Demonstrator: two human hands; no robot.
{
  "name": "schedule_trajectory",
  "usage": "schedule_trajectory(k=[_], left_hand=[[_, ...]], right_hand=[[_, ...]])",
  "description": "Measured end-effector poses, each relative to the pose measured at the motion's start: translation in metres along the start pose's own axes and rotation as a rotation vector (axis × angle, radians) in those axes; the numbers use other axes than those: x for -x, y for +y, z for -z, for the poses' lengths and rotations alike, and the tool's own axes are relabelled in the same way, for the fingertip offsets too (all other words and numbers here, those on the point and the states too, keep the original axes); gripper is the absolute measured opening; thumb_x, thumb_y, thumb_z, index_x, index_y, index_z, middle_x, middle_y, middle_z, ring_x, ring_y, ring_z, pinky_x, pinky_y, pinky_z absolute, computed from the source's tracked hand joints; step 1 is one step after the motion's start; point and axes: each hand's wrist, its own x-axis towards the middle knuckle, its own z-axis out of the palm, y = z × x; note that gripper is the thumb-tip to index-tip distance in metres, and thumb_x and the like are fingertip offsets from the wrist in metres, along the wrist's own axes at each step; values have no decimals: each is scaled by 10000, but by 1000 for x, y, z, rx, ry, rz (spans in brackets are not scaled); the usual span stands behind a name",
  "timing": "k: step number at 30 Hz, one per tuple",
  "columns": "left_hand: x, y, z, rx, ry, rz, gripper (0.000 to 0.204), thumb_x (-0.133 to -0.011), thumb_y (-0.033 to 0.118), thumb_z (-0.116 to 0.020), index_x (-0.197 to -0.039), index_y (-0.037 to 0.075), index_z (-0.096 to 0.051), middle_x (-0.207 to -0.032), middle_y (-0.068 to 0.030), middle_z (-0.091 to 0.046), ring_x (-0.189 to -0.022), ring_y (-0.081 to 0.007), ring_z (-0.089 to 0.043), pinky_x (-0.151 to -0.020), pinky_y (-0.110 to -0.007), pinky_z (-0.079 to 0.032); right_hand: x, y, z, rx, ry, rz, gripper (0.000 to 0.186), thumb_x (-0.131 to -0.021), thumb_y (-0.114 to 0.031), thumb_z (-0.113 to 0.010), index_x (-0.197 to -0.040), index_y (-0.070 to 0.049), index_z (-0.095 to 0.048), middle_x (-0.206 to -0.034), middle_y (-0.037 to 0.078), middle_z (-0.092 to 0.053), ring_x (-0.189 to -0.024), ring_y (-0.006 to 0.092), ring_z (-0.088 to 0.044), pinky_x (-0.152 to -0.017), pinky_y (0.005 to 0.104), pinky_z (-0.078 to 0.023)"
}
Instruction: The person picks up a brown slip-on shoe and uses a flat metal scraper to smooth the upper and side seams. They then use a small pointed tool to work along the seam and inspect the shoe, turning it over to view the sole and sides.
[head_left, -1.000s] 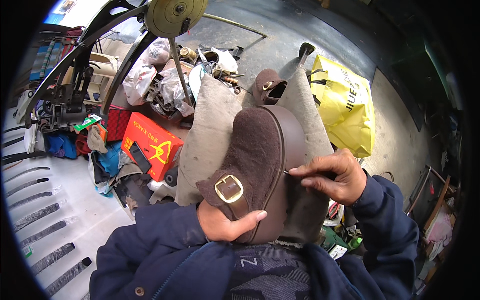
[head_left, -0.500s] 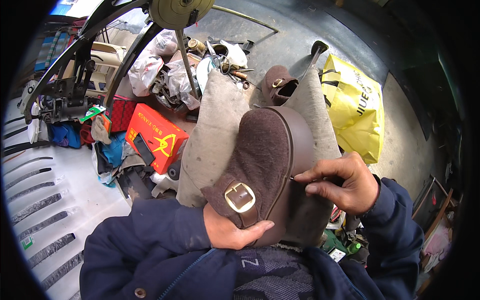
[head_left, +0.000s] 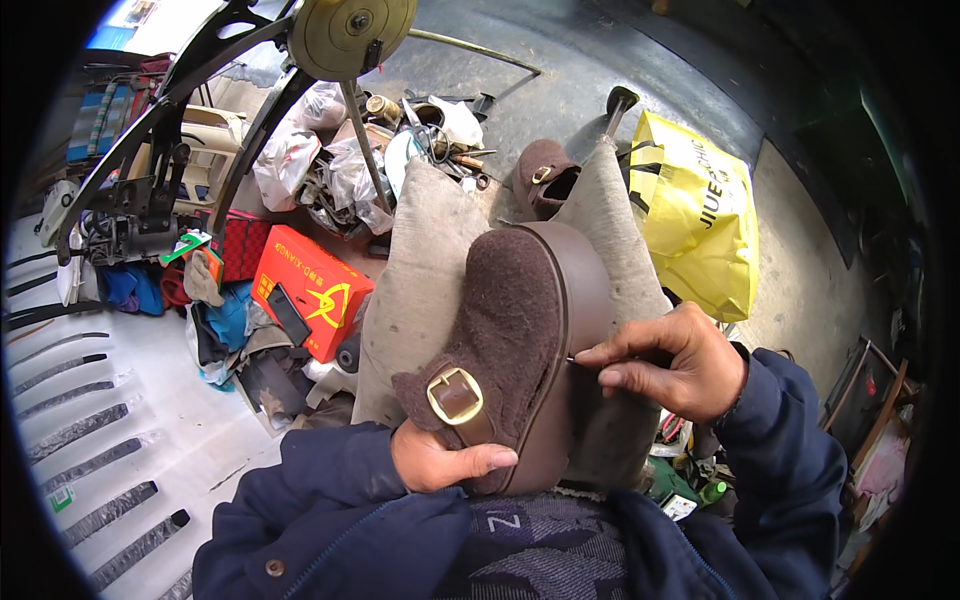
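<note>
A dark brown fuzzy shoe (head_left: 508, 300) with a thick smooth sole lies tilted across my lap, its toe pointing away. My left hand (head_left: 445, 460) grips it near the strap with the gold buckle (head_left: 455, 396), thumb pressed on the sole's side. My right hand (head_left: 675, 365) pinches a thin needle-like tool (head_left: 571, 358); its tip meets the seam between the upper and the sole, and the rest is hidden in my fingers. A matching brown shoe (head_left: 545, 175) sits beyond my knees.
On the right stands a yellow bag (head_left: 695, 215). An orange-red box (head_left: 315, 290) with a dark phone (head_left: 290, 318) lies left of my legs. Behind are plastic bags and loose tools (head_left: 345, 150). A black metal machine with a round wheel (head_left: 350, 35) rises at upper left.
The whole view has shifted slightly. The shoe's toe sits a little lower in the picture. My right hand keeps its pinch, with the tool's tip still at the seam.
</note>
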Motion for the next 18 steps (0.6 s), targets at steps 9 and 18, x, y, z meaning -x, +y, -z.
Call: schedule_trajectory(k=[9, 18], left_hand=[[-2, -4, -6, -240, 76, -107, 479, -931, 108, -714, -1346, -32, -523, -1276, -146, -614, -1184, -271, -584, -1029, -392, -453], [-1, 10, -12, -576, 196, -188, 167, -885, 92, -756, -957, 14, -628, -821, -73, -592, -762, -238, -591, -689, -388, -468]], right_hand=[[-1, 2, 5, -34, -43, -66, 191, -924, -34, -710, -1109, -2, -749, -852, 86, -754, -793, 138, -717, -756, 275, -550], [-5, 8, 9, 43, -33, 104, 195, -879, -20, -718, -1073, -34, -736, -884, 133, -750, -852, 250, -747, -779, 331, -564]])
